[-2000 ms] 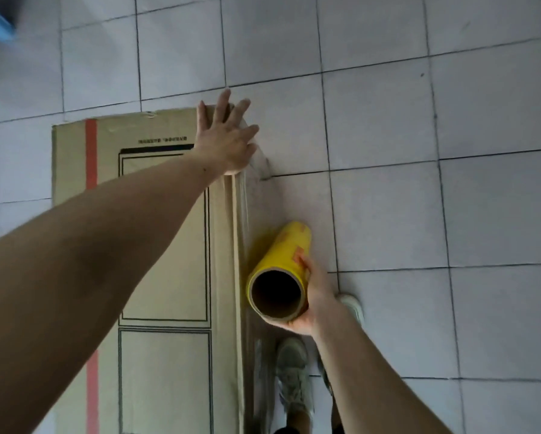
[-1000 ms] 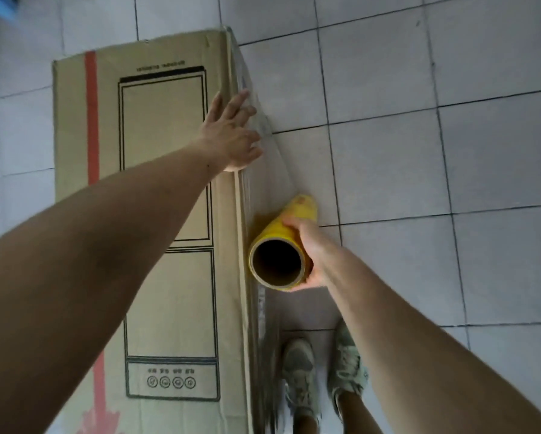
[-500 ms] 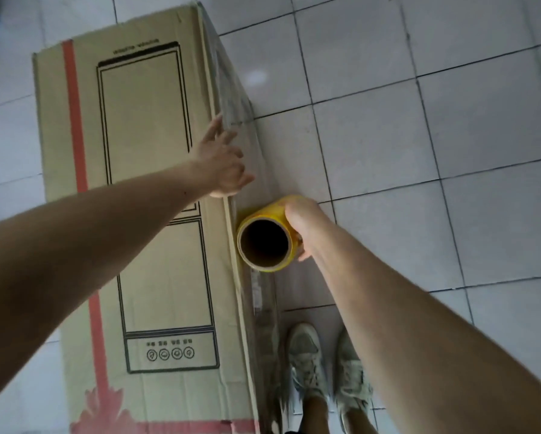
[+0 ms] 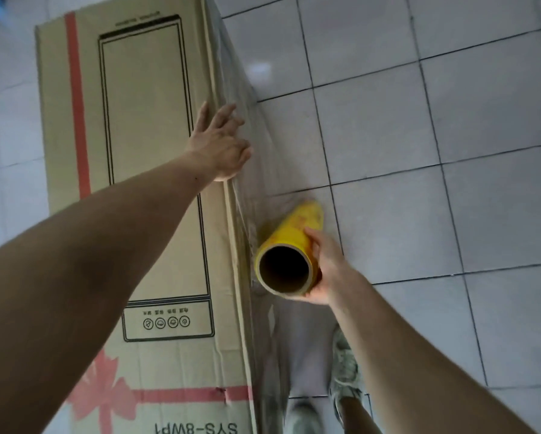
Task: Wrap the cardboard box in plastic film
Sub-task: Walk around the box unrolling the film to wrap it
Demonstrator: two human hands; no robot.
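Head view, only one there is. Mid-wrap: film is going onto the long side face of the cardboard box (image 4: 143, 126).

My left hand (image 4: 220, 145) lies flat, fingers straight and spread, palm on the top edge of the box at about 12 o'clock from the roll. It pins the plastic film (image 4: 247, 126) against that edge. No grip, just pressure.

My right hand (image 4: 324, 267) is wrapped round the yellow film roll (image 4: 289, 255), thumb over the top, fingers under. I'm looking straight into the open core. The roll sits just beside the box's side face, near frame centre. A film sheet runs from it toward 11 o'clock, up along the box side to my left hand.

Box fills the frame from 7 to 12 o'clock, standing on the tiled floor (image 4: 419, 120). My shoes (image 4: 345, 371) are at 6 o'clock.

Next move, my guess: pull the roll toward 6 o'clock along the side with tension on, left hand following to smooth. Risk: slack or wrinkles if the pin lifts early.

Writing: "SYS-8WP1" printed upside down at the bottom edge. Four round icons with small captions above them, illegible. Small line at the top of the black frame, unreadable. Red stripe and a red bow graphic.
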